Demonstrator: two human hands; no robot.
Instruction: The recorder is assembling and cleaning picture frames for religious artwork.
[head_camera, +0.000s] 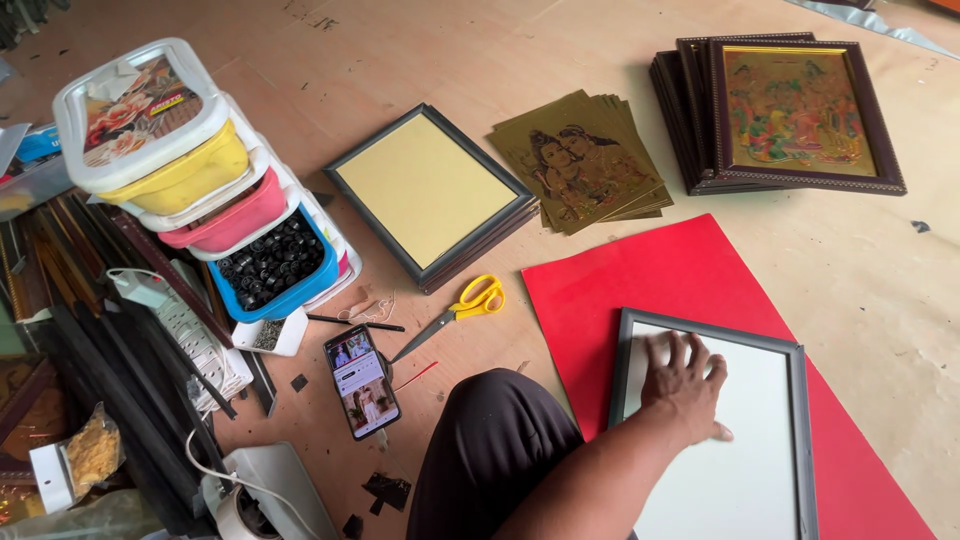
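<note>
Red sheet (680, 275) on the wooden floor (880, 270) carries a grey-framed white panel (745, 470); one hand (685, 385), side indeterminate, lies flat on it, fingers (672, 350) spread wide, yellow-handled scissors (455, 310) nearby.

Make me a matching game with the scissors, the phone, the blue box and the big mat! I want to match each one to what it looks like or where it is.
Things:
1. scissors
2. phone
3. blue box
4. big mat

Descriptions:
A. red, lying under the frame that the hand presses
B. full of small black pieces
C. yellow handles, blades shut
D. screen lit, lying flat beside the knee

Right pairs: 1-C, 2-D, 3-B, 4-A
</note>
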